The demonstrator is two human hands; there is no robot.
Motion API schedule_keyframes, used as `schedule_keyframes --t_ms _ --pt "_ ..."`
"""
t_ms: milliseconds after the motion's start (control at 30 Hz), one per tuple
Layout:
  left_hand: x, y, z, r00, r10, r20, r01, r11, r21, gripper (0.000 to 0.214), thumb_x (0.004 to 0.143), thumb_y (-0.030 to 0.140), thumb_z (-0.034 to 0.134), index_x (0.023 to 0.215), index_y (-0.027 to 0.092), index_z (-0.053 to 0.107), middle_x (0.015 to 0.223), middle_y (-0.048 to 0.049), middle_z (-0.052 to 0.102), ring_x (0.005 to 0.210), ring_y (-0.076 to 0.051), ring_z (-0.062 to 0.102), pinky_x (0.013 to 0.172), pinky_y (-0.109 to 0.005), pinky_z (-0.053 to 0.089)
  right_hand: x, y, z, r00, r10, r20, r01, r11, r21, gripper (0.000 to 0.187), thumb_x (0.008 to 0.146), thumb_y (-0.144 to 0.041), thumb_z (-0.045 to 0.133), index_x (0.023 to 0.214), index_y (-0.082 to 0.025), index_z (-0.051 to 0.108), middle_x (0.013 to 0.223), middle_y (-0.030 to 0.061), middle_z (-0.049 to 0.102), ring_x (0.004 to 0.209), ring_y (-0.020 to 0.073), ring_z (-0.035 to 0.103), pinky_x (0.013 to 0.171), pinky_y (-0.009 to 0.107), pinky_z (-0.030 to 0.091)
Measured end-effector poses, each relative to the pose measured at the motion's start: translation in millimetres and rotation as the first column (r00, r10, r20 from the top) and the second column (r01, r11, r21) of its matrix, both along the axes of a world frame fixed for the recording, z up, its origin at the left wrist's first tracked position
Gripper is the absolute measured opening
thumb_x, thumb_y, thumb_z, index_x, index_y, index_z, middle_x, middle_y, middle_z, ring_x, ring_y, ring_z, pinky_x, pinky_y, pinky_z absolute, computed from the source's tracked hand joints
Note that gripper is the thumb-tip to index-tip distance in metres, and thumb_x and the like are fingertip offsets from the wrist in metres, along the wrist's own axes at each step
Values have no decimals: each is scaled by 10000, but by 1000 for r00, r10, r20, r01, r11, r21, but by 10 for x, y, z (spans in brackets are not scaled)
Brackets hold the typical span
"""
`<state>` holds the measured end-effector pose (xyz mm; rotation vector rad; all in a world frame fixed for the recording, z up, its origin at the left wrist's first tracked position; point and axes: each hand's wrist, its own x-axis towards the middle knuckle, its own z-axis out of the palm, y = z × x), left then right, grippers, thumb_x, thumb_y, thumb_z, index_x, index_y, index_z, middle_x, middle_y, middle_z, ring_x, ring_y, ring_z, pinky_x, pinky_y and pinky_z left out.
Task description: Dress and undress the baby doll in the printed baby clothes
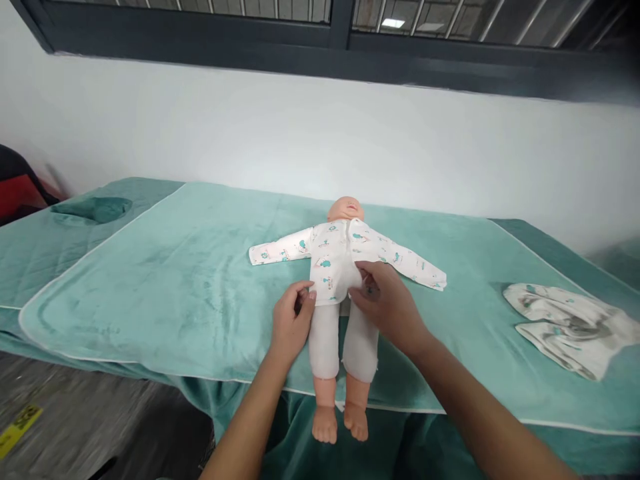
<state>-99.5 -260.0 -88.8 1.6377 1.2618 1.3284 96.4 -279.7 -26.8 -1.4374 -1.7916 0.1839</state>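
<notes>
A baby doll (325, 393) lies on its back, head toward the wall and bare feet over the front edge of the bed. It wears a white long-sleeved baby shirt (330, 250) with small green prints, sleeves spread out to both sides, and white leg coverings. My left hand (294, 317) pinches the shirt's lower hem at the doll's left-of-picture side. At the front panel's lower right, my right hand (387, 297) has thumb and fingers closed on the shirt's edge, hiding that part of the hem.
A pale green pad (175, 287) covers the bed over a darker green cover. Printed white baby clothing (565, 327) lies crumpled at the right. Behind the bed stand a white wall (300, 127) and a dark window frame (250, 33). A face opening (95, 209) shows at the left.
</notes>
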Motion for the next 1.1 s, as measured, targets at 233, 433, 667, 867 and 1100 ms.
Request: schedule_keyframes --t_ms 233,433,667,867,1100 --pt "-55 -26 10 994 -104 24 101 989 105 369 743 64 468 1027 217 649 880 -12 559 802 -153 543 749 -281 464 51 -205 312 995 -62 74 39 959 280 293 868 -118 466 1060 -272 626 972 53 665 955 256 601 831 438 486" --pt "-41 -21 -37 998 -62 -5 62 981 181 395 751 11 453 1032 220 635 1036 -43 572 941 -161 573 837 -305 489 177 -367 -1 910 256 326 -280 960 28 359 918 -129 511 1243 -274 560 1209 51 663 1159 261 567 954 466 470" --pt "-51 -61 -77 996 -86 -2 85 984 157 373 785 16 484 1064 217 628 1009 -33 584 912 -143 576 820 -287 486 472 -546 -408 969 5 246 -34 993 116 472 921 -252 594 1374 -281 466 1345 117 554 1222 302 521 975 501 483" --pt "-45 -100 -77 994 -95 -49 99 990 104 392 796 57 535 1140 232 603 1049 -37 582 935 -144 577 849 -291 487 542 -546 -634 991 -83 102 82 997 17 208 944 -218 514 1136 -257 583 1091 90 635 988 260 621 827 434 528" --pt "66 -75 -125 954 -56 -294 71 997 41 580 801 160 636 1359 216 488 1258 -105 625 1069 -239 611 924 -406 484 505 -508 -706 983 -151 -102 158 985 72 147 905 -218 547 1047 -243 571 1028 73 622 959 236 609 826 404 517"
